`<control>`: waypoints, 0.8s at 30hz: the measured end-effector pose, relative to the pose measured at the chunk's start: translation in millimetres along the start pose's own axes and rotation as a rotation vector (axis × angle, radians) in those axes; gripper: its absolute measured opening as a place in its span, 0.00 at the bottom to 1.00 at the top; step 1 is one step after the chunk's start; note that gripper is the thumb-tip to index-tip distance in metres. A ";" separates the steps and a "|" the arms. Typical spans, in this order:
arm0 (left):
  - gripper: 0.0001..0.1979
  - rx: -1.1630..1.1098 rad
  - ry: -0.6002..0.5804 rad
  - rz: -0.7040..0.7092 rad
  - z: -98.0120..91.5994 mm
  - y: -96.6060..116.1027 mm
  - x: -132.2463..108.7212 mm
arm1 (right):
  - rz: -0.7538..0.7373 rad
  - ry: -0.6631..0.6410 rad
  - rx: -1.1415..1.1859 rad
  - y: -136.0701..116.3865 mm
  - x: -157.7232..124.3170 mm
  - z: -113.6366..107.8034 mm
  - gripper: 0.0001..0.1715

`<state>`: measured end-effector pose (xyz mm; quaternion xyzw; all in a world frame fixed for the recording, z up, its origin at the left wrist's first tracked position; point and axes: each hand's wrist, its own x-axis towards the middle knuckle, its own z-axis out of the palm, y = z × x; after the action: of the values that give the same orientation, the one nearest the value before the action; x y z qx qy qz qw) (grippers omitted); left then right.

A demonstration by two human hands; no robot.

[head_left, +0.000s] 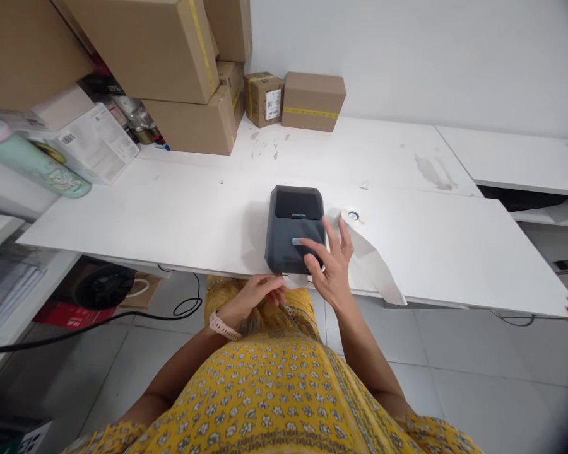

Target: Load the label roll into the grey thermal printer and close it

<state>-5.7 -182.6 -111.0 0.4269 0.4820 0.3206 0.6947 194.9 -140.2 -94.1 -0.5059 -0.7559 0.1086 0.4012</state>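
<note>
A dark grey label printer sits at the front edge of the white table, a light button on its top face. The index fingertip of my right hand rests on that button, the other fingers spread apart. Just below the printer's front, my left hand has its thumb and fingers pinched at the edge of a white paper label that hangs out of the printer. To the right of the printer lies a loose strip of white paper, curling over the table edge.
Cardboard boxes are stacked at the back left, with two smaller boxes by the wall. A mint green bottle and a white carton stand at the far left. A black cable runs below the white table.
</note>
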 end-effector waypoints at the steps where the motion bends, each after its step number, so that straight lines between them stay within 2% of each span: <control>1: 0.22 0.040 0.059 0.029 -8.6 2.3 -2.6 | -0.019 -0.037 -0.039 -0.4 2.6 -0.3 0.15; 4: 0.23 0.114 0.384 0.193 -28.6 5.5 -2.5 | -0.020 -0.109 -0.090 -0.1 7.3 3.5 0.16; 6: 0.22 0.133 0.524 0.320 -33.7 7.3 3.6 | 0.000 -0.138 -0.073 0.3 8.5 6.0 0.16; 7: 0.22 0.143 0.540 0.375 -33.7 8.9 7.6 | 0.008 -0.147 -0.053 0.7 8.5 6.5 0.16; 10: 0.26 0.181 0.471 0.477 -26.8 16.6 19.5 | 0.039 -0.134 0.096 4.0 4.9 5.8 0.19; 14: 0.28 0.164 0.409 0.533 -17.9 31.9 29.0 | 0.129 0.004 0.390 14.3 -3.4 6.3 0.28; 17: 0.29 0.066 0.384 0.604 -19.0 49.5 35.3 | 0.133 0.097 0.473 20.3 5.5 10.2 0.34; 19: 0.29 -0.005 0.391 0.656 -23.3 62.3 43.4 | 0.104 0.161 0.462 21.1 25.8 12.2 0.38; 21: 0.27 -0.046 0.448 0.685 -29.0 70.8 55.5 | 0.052 0.235 0.423 19.8 56.8 12.3 0.40; 24: 0.25 0.030 0.551 0.634 -36.5 68.5 76.4 | -0.025 0.324 0.337 17.8 113.3 9.3 0.40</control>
<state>-17.2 -77.4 -85.6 0.4625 0.4992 0.6136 0.4005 181.4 -33.1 -54.0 -0.4334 -0.6589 0.1455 0.5974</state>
